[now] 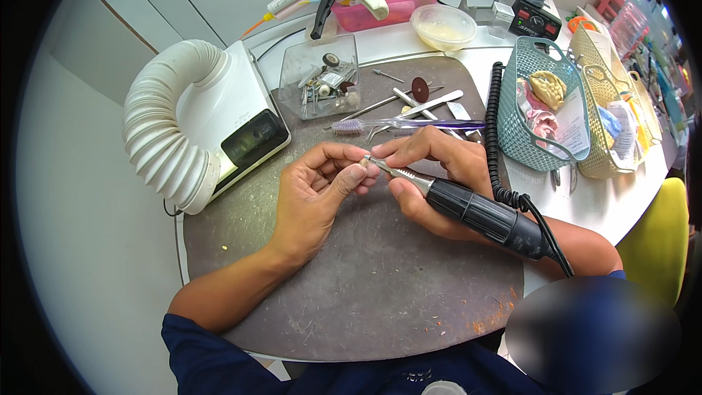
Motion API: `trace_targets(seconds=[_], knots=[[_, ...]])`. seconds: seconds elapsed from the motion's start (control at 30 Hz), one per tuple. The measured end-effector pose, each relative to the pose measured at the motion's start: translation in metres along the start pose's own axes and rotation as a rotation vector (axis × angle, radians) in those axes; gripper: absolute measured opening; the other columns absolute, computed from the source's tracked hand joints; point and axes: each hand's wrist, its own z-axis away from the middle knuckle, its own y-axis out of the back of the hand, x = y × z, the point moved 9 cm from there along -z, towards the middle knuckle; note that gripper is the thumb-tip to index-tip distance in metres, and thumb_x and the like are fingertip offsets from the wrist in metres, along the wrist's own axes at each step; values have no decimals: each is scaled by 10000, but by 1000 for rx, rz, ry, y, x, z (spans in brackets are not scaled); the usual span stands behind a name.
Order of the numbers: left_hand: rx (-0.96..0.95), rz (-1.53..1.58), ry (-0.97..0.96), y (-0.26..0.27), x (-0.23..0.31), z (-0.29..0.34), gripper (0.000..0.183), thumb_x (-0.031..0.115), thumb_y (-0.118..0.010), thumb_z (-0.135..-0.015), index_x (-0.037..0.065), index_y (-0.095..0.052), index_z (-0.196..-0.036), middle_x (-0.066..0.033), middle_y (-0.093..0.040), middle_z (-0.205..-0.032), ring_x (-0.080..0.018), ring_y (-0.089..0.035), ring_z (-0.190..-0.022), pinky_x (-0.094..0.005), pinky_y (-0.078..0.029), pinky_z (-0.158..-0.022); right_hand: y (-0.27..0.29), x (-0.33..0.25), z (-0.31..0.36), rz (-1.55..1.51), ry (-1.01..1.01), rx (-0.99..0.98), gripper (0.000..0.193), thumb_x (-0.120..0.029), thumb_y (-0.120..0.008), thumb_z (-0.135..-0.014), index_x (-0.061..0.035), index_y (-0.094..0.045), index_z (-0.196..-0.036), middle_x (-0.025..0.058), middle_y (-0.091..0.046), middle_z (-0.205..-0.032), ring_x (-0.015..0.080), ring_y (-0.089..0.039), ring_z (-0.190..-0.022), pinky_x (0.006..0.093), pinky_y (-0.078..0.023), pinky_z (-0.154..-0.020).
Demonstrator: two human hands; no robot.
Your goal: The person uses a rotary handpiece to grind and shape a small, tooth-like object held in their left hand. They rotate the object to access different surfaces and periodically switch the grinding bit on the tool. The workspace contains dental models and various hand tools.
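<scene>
Over the middle of the mat, my left hand (311,183) pinches a small pale tooth-coloured piece (364,163) between thumb and fingertips, which partly hide it. My right hand (452,164) is closed around a rotary handpiece (479,212) with a black body and silver nose. The handpiece tip points left and meets or nearly meets the piece; contact is too small to tell. Just beyond my fingers lie a clear-and-purple toothbrush (395,125), tweezers (420,110) and a dark red cutting disc (420,89) on a mandrel.
A white dust extractor (241,139) with a ribbed hose (157,128) stands at left. Behind are a clear box (296,77) of burs and a lidded bowl (444,27). A coiled black cord (494,139) runs beside a blue-green basket (545,132). Orange debris (490,318) dots the mat.
</scene>
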Motion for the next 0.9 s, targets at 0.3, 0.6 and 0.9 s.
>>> trace_targets(seconds=[0.3,0.6,0.9], knots=[[-6,-12,0,1,-2,0,206,96,-656,-955,-16,-599,-1119,-84,-684,-962,-112,-648,-862,-241,-527,-780,-3,-3,-1,-1,5,-33,181,-16,-718,-764,28,-644,-924,155,-712,-879,269,-735,-904,325,-575,-779],[-21,-6,1,-1,-1,-1,204,108,-657,-956,-9,-602,-1114,-71,-679,-949,-97,-637,-830,-228,-520,-763,-4,0,0,-34,21,-14,188,-15,-713,-762,23,-654,-937,150,-710,-878,258,-733,-868,320,-571,-766],[-22,18,3,1,-1,0,192,94,-628,-973,-26,-597,-1119,-119,-705,-992,-133,-672,-903,-256,-544,-809,-1,1,0,-1,-18,0,185,-33,-719,-769,29,-644,-926,151,-713,-889,247,-734,-839,317,-576,-745]])
